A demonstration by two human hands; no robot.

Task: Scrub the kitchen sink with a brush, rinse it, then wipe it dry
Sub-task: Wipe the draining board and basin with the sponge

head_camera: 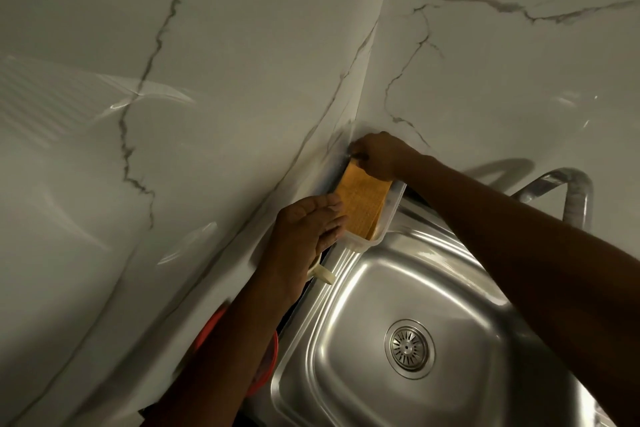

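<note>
A stainless steel sink (pixel 349 305) fills the lower right, with a round drain strainer (pixel 409 347) in its basin. At the sink's far corner stands a clear plastic container (pixel 388 218) holding an orange cloth (pixel 360 201). My left hand (pixel 308 229) lies against the container's near left side with fingers straight. My right hand (pixel 377 154) is curled over the container's far end by the wall; what it pinches is hidden. A cream handle (pixel 323 274), maybe the brush, sticks out under my left wrist.
White marble wall panels rise behind and to the left, meeting in a corner above the container. A chrome faucet (pixel 561 187) arches at the right behind my right forearm. A red round object (pixel 266 367) lies partly hidden under my left forearm.
</note>
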